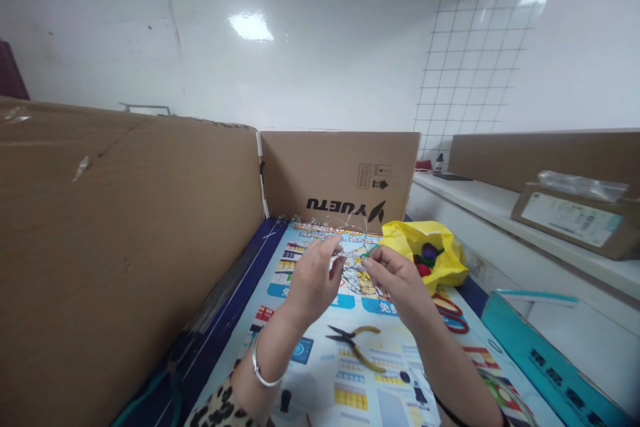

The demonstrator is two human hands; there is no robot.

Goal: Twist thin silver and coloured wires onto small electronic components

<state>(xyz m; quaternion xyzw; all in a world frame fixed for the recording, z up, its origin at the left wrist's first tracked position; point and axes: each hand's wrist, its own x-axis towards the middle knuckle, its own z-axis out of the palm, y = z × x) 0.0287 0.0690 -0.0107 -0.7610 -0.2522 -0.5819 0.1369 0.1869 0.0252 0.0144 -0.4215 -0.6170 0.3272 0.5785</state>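
Note:
Over the printed mat, my left hand has its thumb and fingers curled toward a thin wire that runs between the two hands. My right hand pinches a short green strip between thumb and forefinger; its exact kind is too small to tell. A loose tangle of fine wire hangs or lies just below the fingers; which of the two I cannot tell. Nearer to me, yellow-handled pliers lie on the mat with their jaws apart, touched by neither hand.
Cardboard panels stand behind and on the left. To the right are a yellow bag holding red, purple and green items, red-handled scissors and a teal box. A teal-handled tool lies at lower left.

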